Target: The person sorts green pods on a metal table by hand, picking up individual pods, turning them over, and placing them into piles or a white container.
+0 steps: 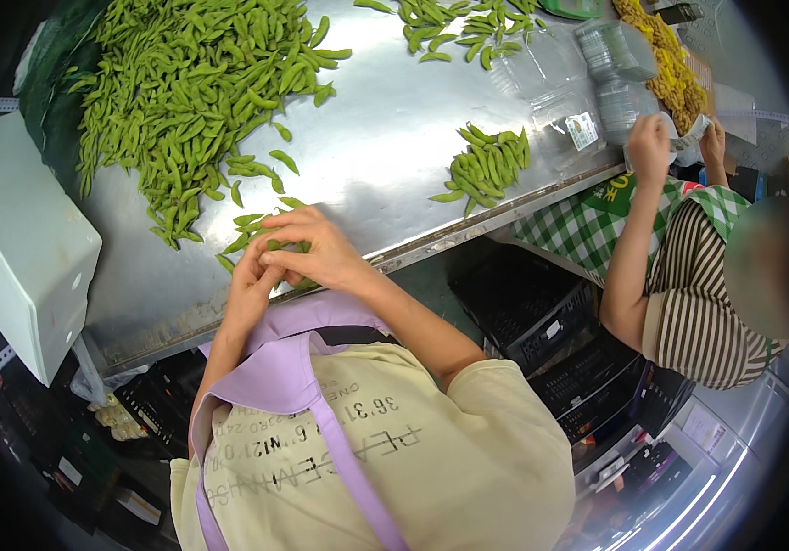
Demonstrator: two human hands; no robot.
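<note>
My left hand (251, 279) and my right hand (322, 248) meet over the near edge of the metal table, fingertips together. Between their fingers show parts of green soybean pods (274, 244), mostly covered by the fingers. More loose pods (236, 242) lie on the metal just beyond and left of my hands. A big heap of green soybean pods (188, 89) spreads over the table's far left. To the right of my hands, a small pile of pods (487, 169) lies roughly lined up near the edge.
A co-worker's hands (649, 148) hold a strip of labels at right, by stacked clear plastic containers (618, 52). One clear lidded container (577, 127) bears a label. Bagged yellow-brown produce (673, 69) lies beyond. Black crates (525, 296) stand below the metal table (380, 103). A white casing (26, 241) stands left.
</note>
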